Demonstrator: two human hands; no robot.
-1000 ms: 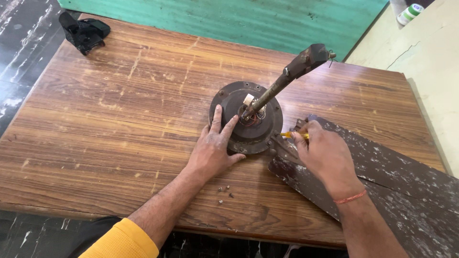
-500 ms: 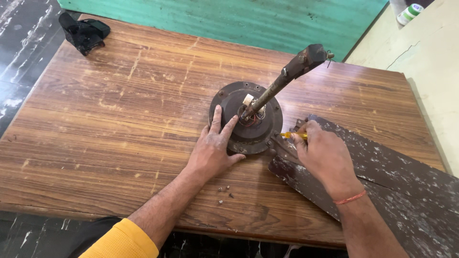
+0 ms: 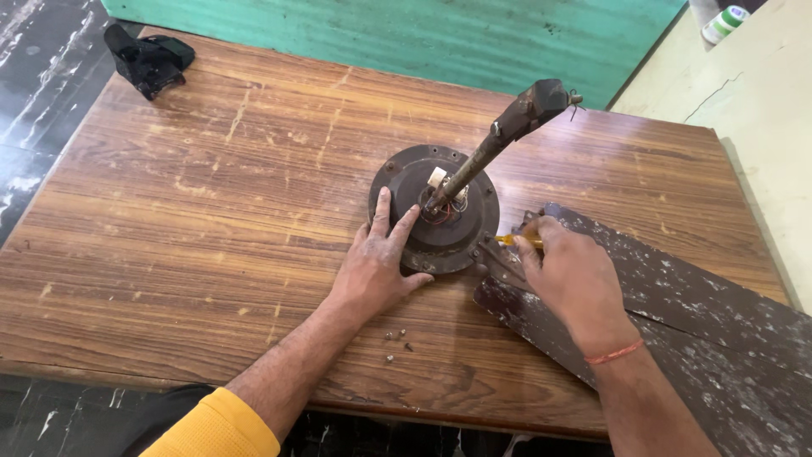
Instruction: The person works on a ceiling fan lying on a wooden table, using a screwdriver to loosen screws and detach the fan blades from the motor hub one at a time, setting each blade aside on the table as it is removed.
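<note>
Left hand flat, fingers spread, pressing on the round fan motor housing. Right hand clamped on a yellow-handled screwdriver at the housing's rim. Housing dark, rusty, rod tilted up.

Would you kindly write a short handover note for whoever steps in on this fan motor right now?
Left hand: flat on the round fan motor housing, steadying it on the wooden table.
Right hand: gripping a yellow-handled tool at the housing's right edge, where the brown fan blade joins it.
Downrod stands tilted up from the hub.
Done: a few small screws lie loose near the table's front edge.
Left: the blade is apparently not yet detached; the joint itself is hidden by the hand.
</note>
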